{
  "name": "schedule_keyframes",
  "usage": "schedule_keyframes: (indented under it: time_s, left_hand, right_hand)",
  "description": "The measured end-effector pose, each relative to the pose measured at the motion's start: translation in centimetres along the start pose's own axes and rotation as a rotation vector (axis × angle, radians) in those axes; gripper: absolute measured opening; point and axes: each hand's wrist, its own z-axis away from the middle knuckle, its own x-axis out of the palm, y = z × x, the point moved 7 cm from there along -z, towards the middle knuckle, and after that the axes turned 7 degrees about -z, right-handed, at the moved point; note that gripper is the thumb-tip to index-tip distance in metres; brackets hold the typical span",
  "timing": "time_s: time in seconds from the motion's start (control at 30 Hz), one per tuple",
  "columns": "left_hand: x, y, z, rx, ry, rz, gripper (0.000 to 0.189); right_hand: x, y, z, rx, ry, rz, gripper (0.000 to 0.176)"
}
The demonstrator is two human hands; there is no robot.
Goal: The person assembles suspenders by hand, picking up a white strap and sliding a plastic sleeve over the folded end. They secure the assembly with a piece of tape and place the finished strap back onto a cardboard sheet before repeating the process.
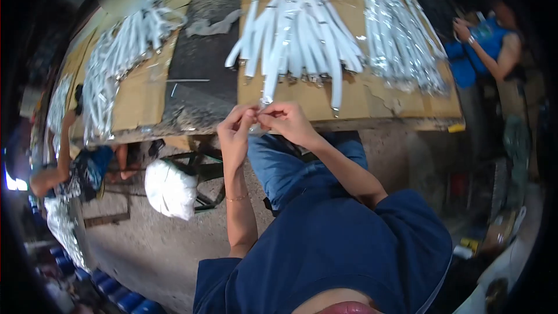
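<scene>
At the table's front edge, my left hand and my right hand meet, fingertips pinched together. Between them is the near end of a long white strip with a shiny, clear-looking wrap at its tip. The strip runs back from my fingers toward a fanned pile of similar white strips on cardboard. Several of these strips have small metallic-looking ends. My fingers hide the exact part being pinched.
More white strips in shiny clear plastic lie in a right bundle and a left bundle. A thin rod rests on the dark tabletop. Co-workers sit right and left. A white sack stands below the table.
</scene>
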Motion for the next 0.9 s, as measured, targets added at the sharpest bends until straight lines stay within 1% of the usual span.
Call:
schedule_keyframes:
  time_s: [0.03, 0.07, 0.17, 0.27, 0.4, 0.43, 0.47, 0.53, 0.57, 0.6, 0.67, 0.7, 0.73, 0.83, 0.9]
  left_hand:
    - [0.6, -0.8, 0.4, -0.061, 0.049, 0.056, 0.015]
    - [1.5, -1.2, 0.8, -0.069, 0.026, 0.061, 0.015]
    - [2.6, -3.4, 1.7, -0.124, 0.117, 0.162, 0.011]
    - [3.8, -3.9, 2.1, -0.085, 0.124, 0.194, 0.012]
    - [4.9, -4.8, 2.4, -0.112, 0.161, 0.24, 0.011]
    - [5.4, -4.5, 2.4, -0.071, 0.138, 0.316, 0.015]
    - [5.8, -4.5, 2.4, -0.071, 0.138, 0.314, 0.015]
    - [8.3, -3.0, 2.4, -0.223, 0.012, 0.559, 0.022]
    - [8.9, -2.6, 2.5, -0.246, 0.049, 0.441, 0.029]
    - [8.9, -3.0, 2.6, -0.25, 0.053, 0.439, 0.029]
    - [8.8, -5.1, 3.1, -0.272, -0.004, 0.266, 0.027]
    - [8.7, -5.6, 3.2, -0.273, 0.059, 0.235, 0.02]
    - [9.0, -6.0, 3.4, -0.274, 0.052, 0.235, 0.02]
    - [9.5, -7.4, 3.6, -0.322, 0.139, 0.172, 0.009]
    - [10.7, -7.7, 3.3, -0.299, 0.118, 0.213, 0.008]
  right_hand:
    - [-0.5, -0.1, 0.8, -0.002, 0.003, -0.004, 0.017]
    - [-0.9, -0.1, 1.7, 0.003, -0.002, -0.01, 0.017]
    - [-2.2, 0.2, 3.6, 0.037, 0.036, 0.04, 0.019]
    - [-3.3, 0.7, 4.5, 0.057, 0.063, -0.014, 0.02]
    - [-4.5, 1.4, 5.5, 0.049, 0.04, -0.053, 0.02]
    - [-4.7, 1.4, 5.8, 0.063, 0.016, -0.04, 0.02]
    - [-4.8, 1.6, 6.0, 0.078, -0.007, -0.027, 0.02]
    - [-5.4, 2.3, 6.3, 0.096, -0.005, 0.015, 0.019]
    - [-5.7, 2.7, 6.5, 0.112, -0.002, 0.057, 0.018]
    - [-5.8, 2.8, 6.7, 0.116, -0.004, 0.053, 0.018]
    - [-6.4, 3.0, 7.0, 0.148, 0.027, 0.064, 0.017]
    - [-6.9, 3.1, 7.1, 0.148, 0.033, 0.062, 0.017]
    - [-7.4, 3.2, 7.1, 0.168, 0.025, 0.112, 0.017]
    - [-8.6, 2.4, 7.2, 0.173, 0.014, 0.183, 0.018]
    - [-9.2, 2.4, 7.3, 0.165, 0.003, 0.153, 0.02]
